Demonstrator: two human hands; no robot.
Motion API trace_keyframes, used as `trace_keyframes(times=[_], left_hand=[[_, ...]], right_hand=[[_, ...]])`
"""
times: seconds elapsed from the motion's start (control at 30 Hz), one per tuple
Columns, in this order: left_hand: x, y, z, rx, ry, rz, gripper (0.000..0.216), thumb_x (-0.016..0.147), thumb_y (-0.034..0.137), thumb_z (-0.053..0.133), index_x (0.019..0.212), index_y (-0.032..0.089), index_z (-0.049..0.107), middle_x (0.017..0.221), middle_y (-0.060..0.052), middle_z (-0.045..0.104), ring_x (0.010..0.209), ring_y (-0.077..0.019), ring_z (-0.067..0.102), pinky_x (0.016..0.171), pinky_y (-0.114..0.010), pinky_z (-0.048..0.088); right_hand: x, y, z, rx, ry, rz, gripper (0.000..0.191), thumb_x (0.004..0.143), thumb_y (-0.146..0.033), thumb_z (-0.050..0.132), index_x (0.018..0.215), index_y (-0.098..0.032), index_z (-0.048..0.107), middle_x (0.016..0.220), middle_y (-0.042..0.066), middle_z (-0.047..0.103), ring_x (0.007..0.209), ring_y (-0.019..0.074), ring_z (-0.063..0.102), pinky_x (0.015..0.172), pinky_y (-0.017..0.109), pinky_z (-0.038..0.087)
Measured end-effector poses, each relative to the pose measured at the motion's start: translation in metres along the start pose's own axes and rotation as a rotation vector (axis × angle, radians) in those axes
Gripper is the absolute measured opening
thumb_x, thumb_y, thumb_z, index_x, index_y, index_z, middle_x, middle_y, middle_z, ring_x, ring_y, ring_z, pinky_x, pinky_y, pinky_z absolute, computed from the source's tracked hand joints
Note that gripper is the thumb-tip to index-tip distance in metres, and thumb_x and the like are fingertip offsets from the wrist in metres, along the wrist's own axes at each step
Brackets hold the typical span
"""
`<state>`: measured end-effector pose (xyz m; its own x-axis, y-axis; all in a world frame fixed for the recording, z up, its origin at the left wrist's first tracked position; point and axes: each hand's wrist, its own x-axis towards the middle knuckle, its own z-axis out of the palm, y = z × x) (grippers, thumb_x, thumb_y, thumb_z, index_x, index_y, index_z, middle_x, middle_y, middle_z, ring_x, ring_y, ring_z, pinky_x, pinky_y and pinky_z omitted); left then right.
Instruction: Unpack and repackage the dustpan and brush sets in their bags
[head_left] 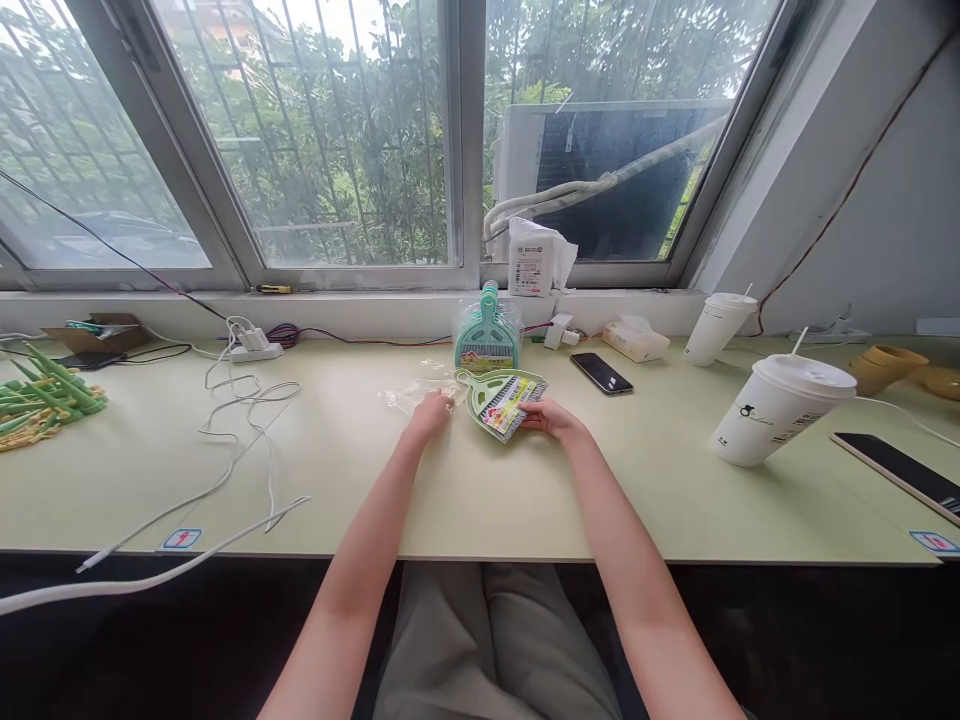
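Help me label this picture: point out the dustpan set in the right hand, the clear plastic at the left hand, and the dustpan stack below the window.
Dustpan set (pixel 504 404): head view, on its printed label.
Clear plastic (pixel 409 397): head view, on its crumpled film.
Dustpan stack (pixel 488 328): head view, on the front brush.

I see a pale green dustpan-and-brush set (pixel 475 401) tilted askew, its handle towards the upper left and its wide edge towards the lower right. I make out grey bristles and a red, yellow and white label (pixel 501 408). Just left of it spreads a crumpled, clear plastic bag (pixel 407 396).
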<state>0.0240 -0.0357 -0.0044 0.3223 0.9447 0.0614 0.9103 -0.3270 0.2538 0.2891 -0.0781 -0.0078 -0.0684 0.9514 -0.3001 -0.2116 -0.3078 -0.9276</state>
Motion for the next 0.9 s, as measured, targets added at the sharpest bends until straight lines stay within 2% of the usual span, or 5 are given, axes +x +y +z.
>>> trace_keyframes(times=[0.2,0.37,0.63,0.8,0.9], left_hand=[[0.000,-0.004,-0.001,0.135,0.063,-0.097,0.043,0.084,0.003,0.037,0.118,0.012,0.062,0.127,-0.019,0.058,0.123,-0.0286,0.054,0.097,-0.038,0.045],[0.006,-0.005,0.000,0.142,0.204,-0.125,0.057,0.083,-0.004,0.034,0.139,0.006,0.042,0.138,-0.022,0.049,0.119,-0.0248,0.057,0.094,-0.033,0.047],[0.001,0.022,0.006,0.217,0.324,0.058,0.060,0.083,-0.003,0.037,0.140,0.015,0.042,0.141,-0.015,0.049,0.123,-0.0219,0.053,0.089,-0.030,0.053],[-0.002,0.037,-0.001,0.226,0.427,0.277,0.055,0.086,0.001,0.034,0.139,0.011,0.045,0.148,-0.015,0.039,0.140,-0.0237,0.034,0.112,-0.041,0.036],[-0.006,0.033,-0.012,0.143,0.532,0.301,0.057,0.087,0.002,0.032,0.141,0.014,0.045,0.152,-0.011,0.034,0.143,-0.0235,0.028,0.118,-0.045,0.023]], right_hand=[[-0.001,0.000,-0.003,-0.093,-0.090,0.000,0.019,0.077,-0.009,0.067,0.096,-0.011,0.066,0.097,0.012,0.073,0.080,0.0194,0.072,0.082,0.034,0.060],[-0.001,-0.001,-0.005,-0.106,-0.124,0.013,0.024,0.078,-0.009,0.067,0.102,-0.011,0.066,0.108,0.014,0.070,0.088,0.0196,0.071,0.090,0.036,0.056],[0.001,0.004,0.022,-0.130,-0.081,-0.113,0.021,0.075,-0.013,0.069,0.096,-0.011,0.067,0.100,0.012,0.072,0.083,0.0218,0.071,0.089,0.043,0.057],[-0.002,0.006,0.050,-0.102,-0.036,-0.260,0.023,0.070,-0.018,0.075,0.091,-0.011,0.067,0.096,0.011,0.073,0.085,0.0235,0.070,0.084,0.043,0.059],[-0.003,0.008,0.058,-0.045,-0.011,-0.346,0.030,0.067,-0.025,0.080,0.091,-0.012,0.067,0.096,0.009,0.073,0.088,0.0240,0.069,0.084,0.043,0.060]])
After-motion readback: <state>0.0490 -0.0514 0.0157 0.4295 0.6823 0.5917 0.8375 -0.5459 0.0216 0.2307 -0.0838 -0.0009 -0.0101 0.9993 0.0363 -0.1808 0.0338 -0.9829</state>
